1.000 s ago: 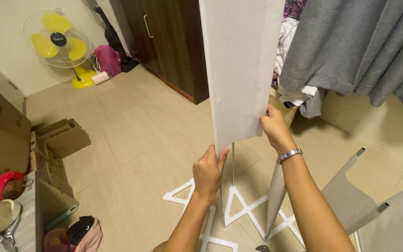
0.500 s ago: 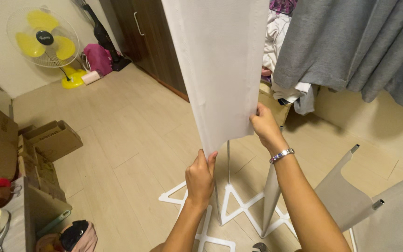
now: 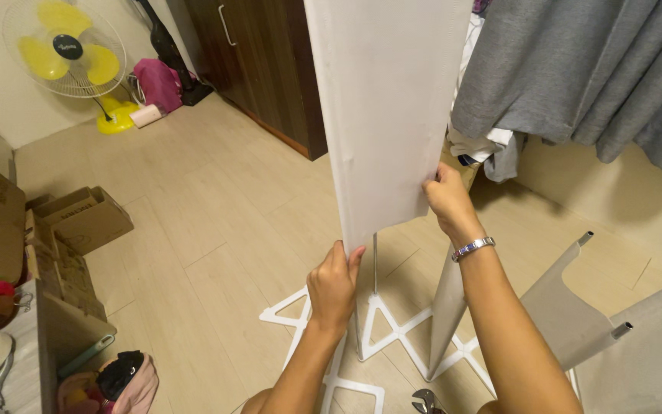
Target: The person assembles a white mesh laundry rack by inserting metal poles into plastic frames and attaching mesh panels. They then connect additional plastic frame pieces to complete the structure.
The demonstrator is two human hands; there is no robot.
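At centre frame, above the white triangle-patterned plastic base (image 3: 323, 376) on the pale wood floor (image 3: 216, 207), we hold one tall flat white fabric-covered panel (image 3: 388, 115) upright. Our left hand (image 3: 333, 287) pinches its lower corner with curled fingers, our right hand (image 3: 446, 201), steel bracelet (image 3: 473, 248) at wrist, grips the right edge, apparently to steady it.

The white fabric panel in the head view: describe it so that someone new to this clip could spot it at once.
Start at the dark wooden wardrobe at the back; the white fabric panel hangs upright in front of it, running off the top of the picture. The left hand grips its lower corner and the right hand its right edge. Unlike the grey clothes beside it, it is flat, stiff and plain white.
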